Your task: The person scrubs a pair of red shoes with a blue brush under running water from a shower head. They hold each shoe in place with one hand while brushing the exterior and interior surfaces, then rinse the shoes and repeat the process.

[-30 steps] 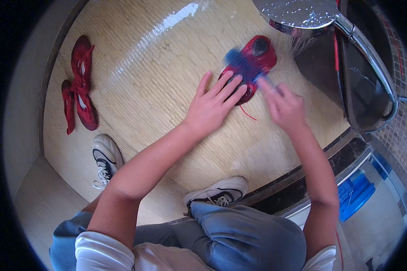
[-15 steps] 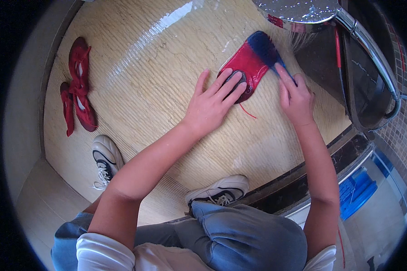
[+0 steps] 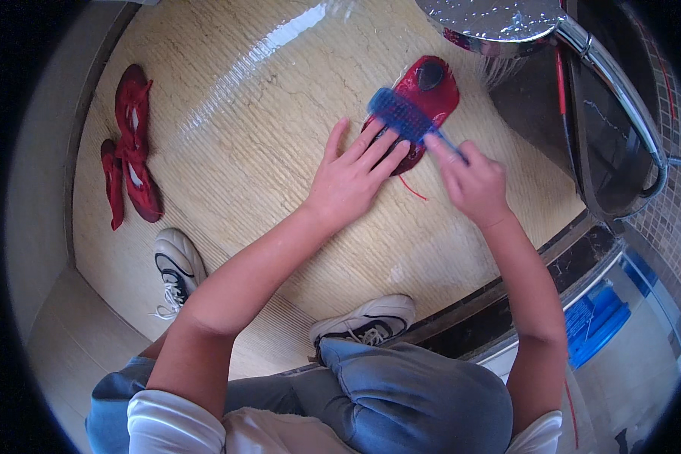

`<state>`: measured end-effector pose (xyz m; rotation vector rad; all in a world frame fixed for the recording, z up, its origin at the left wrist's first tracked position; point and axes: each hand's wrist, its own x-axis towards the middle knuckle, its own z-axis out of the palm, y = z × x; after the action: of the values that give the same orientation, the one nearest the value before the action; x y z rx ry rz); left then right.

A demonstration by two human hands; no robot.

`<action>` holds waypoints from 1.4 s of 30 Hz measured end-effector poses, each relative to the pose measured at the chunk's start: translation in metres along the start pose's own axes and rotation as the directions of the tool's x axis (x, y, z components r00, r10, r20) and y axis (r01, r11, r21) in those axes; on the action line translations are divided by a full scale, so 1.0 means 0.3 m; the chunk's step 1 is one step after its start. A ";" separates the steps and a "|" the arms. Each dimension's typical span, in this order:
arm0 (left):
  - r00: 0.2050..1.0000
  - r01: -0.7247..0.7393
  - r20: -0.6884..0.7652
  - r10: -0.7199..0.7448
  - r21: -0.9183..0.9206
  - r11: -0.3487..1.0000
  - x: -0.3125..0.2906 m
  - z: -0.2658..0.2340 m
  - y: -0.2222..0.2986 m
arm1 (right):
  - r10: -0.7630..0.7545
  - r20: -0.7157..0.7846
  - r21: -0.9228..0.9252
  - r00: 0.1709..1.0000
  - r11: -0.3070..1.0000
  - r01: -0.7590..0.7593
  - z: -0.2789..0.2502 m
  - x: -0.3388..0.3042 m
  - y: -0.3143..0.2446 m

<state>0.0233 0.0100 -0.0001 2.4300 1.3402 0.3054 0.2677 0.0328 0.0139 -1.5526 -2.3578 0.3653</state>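
Note:
A wet red cloth ballet shoe [image 3: 448, 94] lies on the floor with a dark round sole patch facing up. My left hand [image 3: 348, 181] rests over its near end, fingers spread and pressing on it. In my right hand [image 3: 477, 181] is the handle of a blue scrubbing brush [image 3: 402, 117], my index finger stretched along it. The brush head lies across the middle of the shoe, close to my left fingertips, and is slightly blurred. A thin red cord [image 3: 413, 188] trails from the shoe's near end. My left hand hides part of the shoe.
More red ballet shoes [image 3: 133, 113] lie at the left. A chrome shower head [image 3: 499, 26] sprays water at the upper right, beside a dark panel. My sneakers [image 3: 367, 319] stand on the pale, ridged floor [image 3: 257, 174]. Beyond the dark sill [image 3: 484, 321] is a blue plastic object [image 3: 599, 325].
The brush has moved from the shoe's far end toward me and left, uncovering the far sole patch. My right hand moved with it; my left hand stayed in place.

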 end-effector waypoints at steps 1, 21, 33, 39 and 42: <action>1.000 0.000 0.000 0.000 0.002 1.000 0.002 0.000 0.004 | -0.021 0.015 -0.025 1.000 0.999 0.022 -0.002 0.001 0.004; 1.000 -0.007 0.018 0.007 0.029 1.000 -0.003 0.002 -0.002 | -0.027 0.113 -0.086 0.993 0.996 0.037 -0.006 0.004 0.014; 1.000 -0.017 -0.014 0.018 0.055 0.998 -0.002 -0.005 0.002 | 0.019 -0.021 -0.016 1.000 1.000 -0.019 -0.004 0.006 0.046; 0.994 -0.027 -0.107 0.035 0.078 0.997 -0.050 0.005 -0.003 | -0.250 0.032 0.042 0.968 0.968 0.248 0.002 -0.026 -0.008; 0.992 -0.084 -0.087 0.096 0.135 0.987 -0.085 -0.003 -0.017 | -0.112 0.002 -0.088 0.994 0.990 0.112 0.003 -0.025 0.045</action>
<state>0.0054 -0.0090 -0.0019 2.6203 1.3300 0.3689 0.2816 0.0310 0.0073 -1.4485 -2.4766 0.2362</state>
